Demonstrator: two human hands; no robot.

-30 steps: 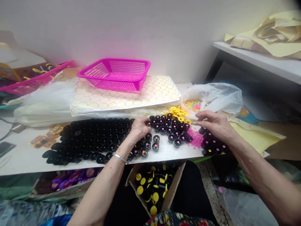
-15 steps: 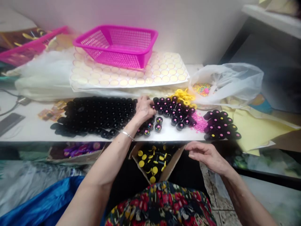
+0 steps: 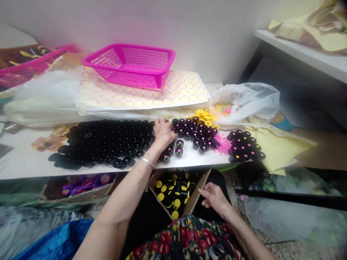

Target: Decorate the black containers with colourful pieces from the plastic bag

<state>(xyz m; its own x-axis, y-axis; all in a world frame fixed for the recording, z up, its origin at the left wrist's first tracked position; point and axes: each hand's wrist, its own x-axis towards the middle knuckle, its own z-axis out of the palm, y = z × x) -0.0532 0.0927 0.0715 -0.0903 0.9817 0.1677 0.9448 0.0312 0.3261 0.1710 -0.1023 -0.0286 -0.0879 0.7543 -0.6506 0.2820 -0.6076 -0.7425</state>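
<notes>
My left hand [image 3: 163, 133] rests on the white table [image 3: 24, 164], fingers curled over small black caps with coloured beads [image 3: 179, 151] between a big field of plain black caps [image 3: 108, 142] and a cluster with pink dots [image 3: 195, 131]. My right hand [image 3: 215, 196] is below the table edge, at the right flap of a cardboard box [image 3: 176, 195] of black and yellow pieces on my lap, fingers loosely bent and pinched near the flap. What it holds, if anything, is not visible.
A pink mesh basket [image 3: 130, 65] sits on a sheet of round stickers [image 3: 141, 97] at the back. Yellow rings [image 3: 204, 117], pink beads [image 3: 223, 144], a plastic bag of coloured beads [image 3: 244, 103] and another cap group [image 3: 245, 146] lie to the right. Yellow paper [image 3: 279, 148] overhangs the edge.
My right hand left the table's right side and dropped down to the cardboard box on my lap. The left hand stayed on the caps. The view shifted downwards and back.
</notes>
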